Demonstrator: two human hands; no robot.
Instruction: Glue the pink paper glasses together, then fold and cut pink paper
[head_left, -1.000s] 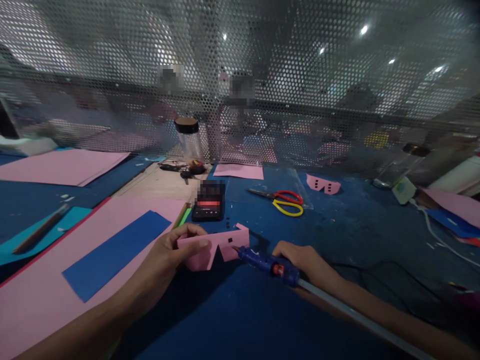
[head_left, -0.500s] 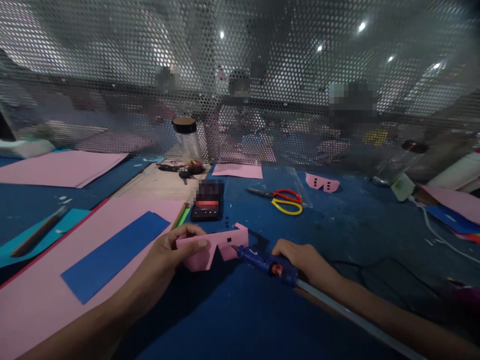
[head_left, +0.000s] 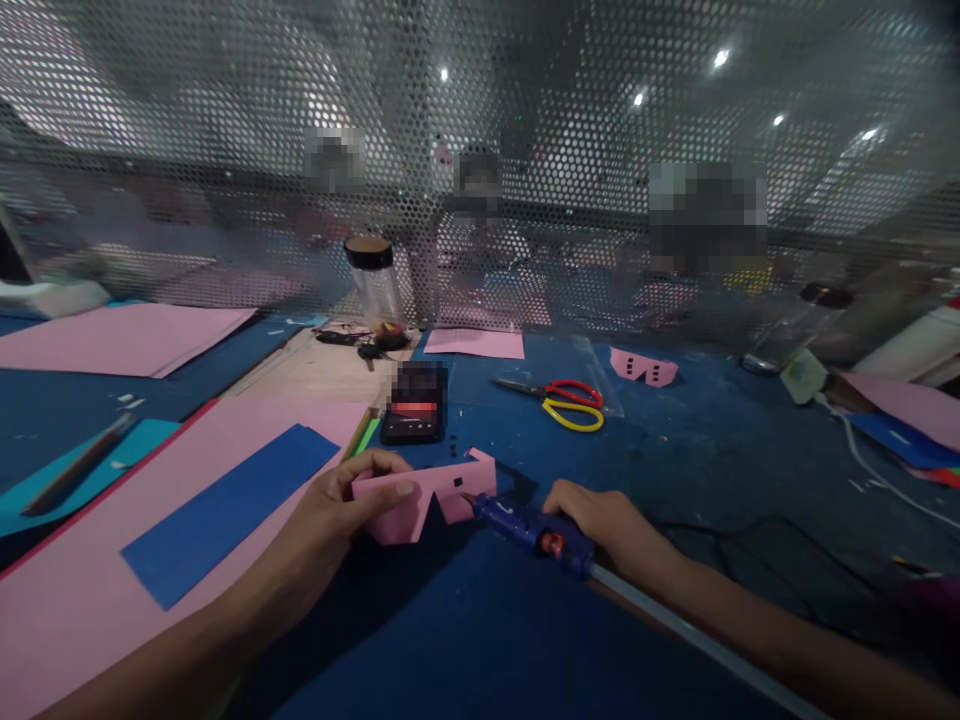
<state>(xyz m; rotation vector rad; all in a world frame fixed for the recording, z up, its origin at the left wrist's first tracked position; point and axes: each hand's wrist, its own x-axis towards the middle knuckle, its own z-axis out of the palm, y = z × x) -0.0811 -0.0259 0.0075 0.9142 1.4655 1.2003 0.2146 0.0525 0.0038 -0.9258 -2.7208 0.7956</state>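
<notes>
My left hand pinches a folded pink paper piece with small black squares on it, holding it upright on the blue table. My right hand grips a blue glue gun with a clear glue stick trailing out of its back. The gun's nozzle touches the right lower part of the pink piece.
A black phone lies just behind the pink piece. Red and yellow scissors and another pink cut piece lie farther back. A pink sheet with a blue strip is at left. A perforated metal screen closes the back, with jars and other people beyond.
</notes>
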